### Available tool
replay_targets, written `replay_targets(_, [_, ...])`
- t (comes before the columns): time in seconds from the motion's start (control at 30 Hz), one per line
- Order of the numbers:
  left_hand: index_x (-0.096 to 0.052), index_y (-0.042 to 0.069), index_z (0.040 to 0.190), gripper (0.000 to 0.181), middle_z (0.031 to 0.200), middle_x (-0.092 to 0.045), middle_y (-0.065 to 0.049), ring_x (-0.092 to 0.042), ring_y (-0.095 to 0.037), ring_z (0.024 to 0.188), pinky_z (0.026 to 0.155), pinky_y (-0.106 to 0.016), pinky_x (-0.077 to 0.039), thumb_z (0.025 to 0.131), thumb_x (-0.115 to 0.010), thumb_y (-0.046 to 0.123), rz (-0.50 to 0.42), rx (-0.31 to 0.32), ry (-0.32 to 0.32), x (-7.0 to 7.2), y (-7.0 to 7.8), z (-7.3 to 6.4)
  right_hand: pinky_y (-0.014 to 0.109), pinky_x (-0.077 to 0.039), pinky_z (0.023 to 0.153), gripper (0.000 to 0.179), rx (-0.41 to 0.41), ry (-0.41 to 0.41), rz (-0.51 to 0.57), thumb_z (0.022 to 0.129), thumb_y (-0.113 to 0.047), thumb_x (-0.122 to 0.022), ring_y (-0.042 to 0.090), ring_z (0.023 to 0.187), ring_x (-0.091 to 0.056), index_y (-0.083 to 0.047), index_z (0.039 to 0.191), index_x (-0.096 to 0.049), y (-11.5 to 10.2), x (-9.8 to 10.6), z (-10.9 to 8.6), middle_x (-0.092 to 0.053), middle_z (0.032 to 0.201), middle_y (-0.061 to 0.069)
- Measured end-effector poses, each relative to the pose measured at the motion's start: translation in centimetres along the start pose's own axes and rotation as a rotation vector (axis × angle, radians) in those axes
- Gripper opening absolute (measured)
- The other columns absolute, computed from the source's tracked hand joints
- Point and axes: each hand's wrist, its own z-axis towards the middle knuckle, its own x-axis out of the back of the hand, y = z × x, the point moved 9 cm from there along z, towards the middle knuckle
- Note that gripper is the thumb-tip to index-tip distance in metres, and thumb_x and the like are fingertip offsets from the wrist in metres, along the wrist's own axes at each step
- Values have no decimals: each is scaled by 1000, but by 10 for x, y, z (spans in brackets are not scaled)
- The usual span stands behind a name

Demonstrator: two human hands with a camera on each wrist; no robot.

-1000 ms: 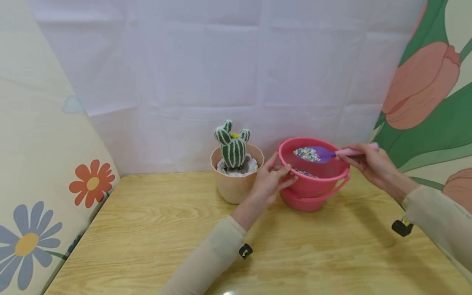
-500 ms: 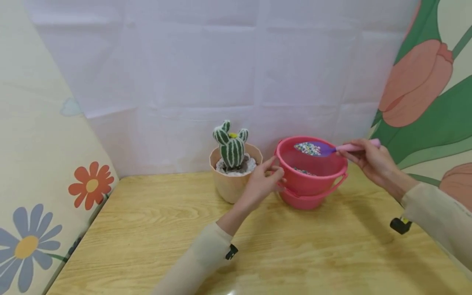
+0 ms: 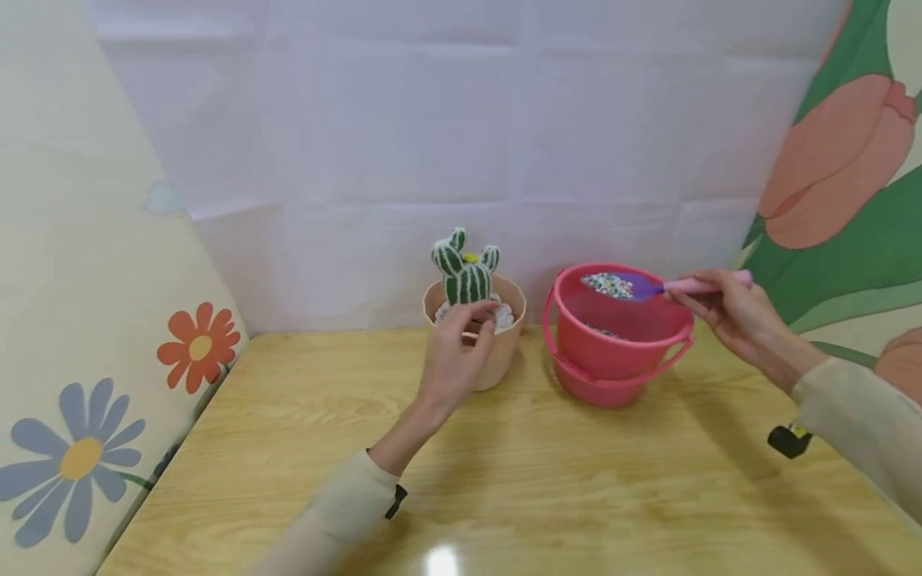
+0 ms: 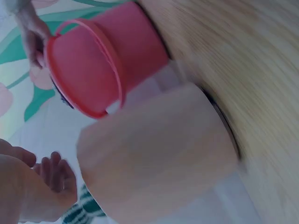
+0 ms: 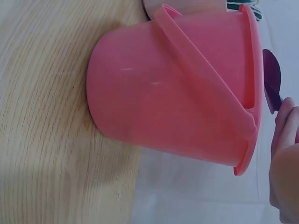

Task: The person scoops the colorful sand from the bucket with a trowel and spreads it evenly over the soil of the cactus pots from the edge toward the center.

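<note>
My right hand (image 3: 742, 317) grips the pink handle of a small trowel (image 3: 643, 287) with a purple blade. Multicoloured pebbles (image 3: 608, 285) lie on the blade, which is held level over the pink bucket (image 3: 612, 370). More pebbles show at the bottom of that bucket. My left hand (image 3: 450, 356), fingers loosely bent and holding nothing, hovers at the front rim of a beige flowerpot (image 3: 502, 358). A green knitted cactus (image 3: 468, 283) with white stripes stands in this pot among whitish filling. In the left wrist view, the left hand (image 4: 46, 186) appears beside the pot's rim.
A wooden table (image 3: 302, 432) carries the pot and the bucket, which stand side by side near the back. The bucket's handle (image 5: 201, 70) hangs down its side. Behind is a white sheet (image 3: 389, 128), with flower-printed cloths to the left and right.
My left hand has let go of the bucket's rim and moved left to the flowerpot. The trowel with its pebbles stays over the bucket, raised slightly.
</note>
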Motion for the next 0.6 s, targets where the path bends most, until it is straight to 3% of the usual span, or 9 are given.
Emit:
replay_targets(0.13, [-68,2,119,24,98,-61,-8,-63,-20,85,69,-39,-58,95,-64,1,143,-153,132,24,-1,0,35,-50,97,29,-6,-13,16,106,-1,-48,35,100,-70,12,103,-74,2,-5,2,-71,100,29])
replay_targets(0.2, [-68,2,118,24,97,-60,-10,-61,-23,85,69,-42,-56,95,-63,2,190,-180,204,34,-6,0,34,-50,97,30,-15,-12,32,107,-1,-47,36,100,-71,12,103,-74,5,-9,5,-70,99,29])
replay_targets(0.3, [-68,1,118,24,100,-58,-12,-60,-26,90,73,-45,-54,95,-63,3,224,-155,298,47,-21,1,34,-49,97,29,-28,-10,43,106,0,-47,37,99,-71,12,102,-74,8,-16,9,-70,98,30])
replay_targets(0.37, [-66,1,121,26,106,-56,-15,-58,-29,96,78,-45,-53,95,-63,4,229,-92,331,54,-34,1,34,-49,98,30,-33,-20,38,106,-1,-47,37,100,-70,12,102,-74,10,-22,12,-71,99,29])
replay_targets(0.43, [-63,2,128,31,114,-53,-17,-56,-32,105,85,-46,-51,97,-63,9,209,10,337,58,-49,1,35,-49,98,30,-31,-34,31,107,-1,-47,37,100,-70,12,102,-74,11,-28,15,-71,99,29])
replay_targets(0.6, [-45,12,151,54,140,-45,-18,-47,-35,124,99,-47,-46,103,-60,31,-22,405,239,58,-98,-5,36,-50,98,31,-34,-47,49,106,-1,-46,37,101,-70,12,99,-74,15,-43,24,-71,98,29])
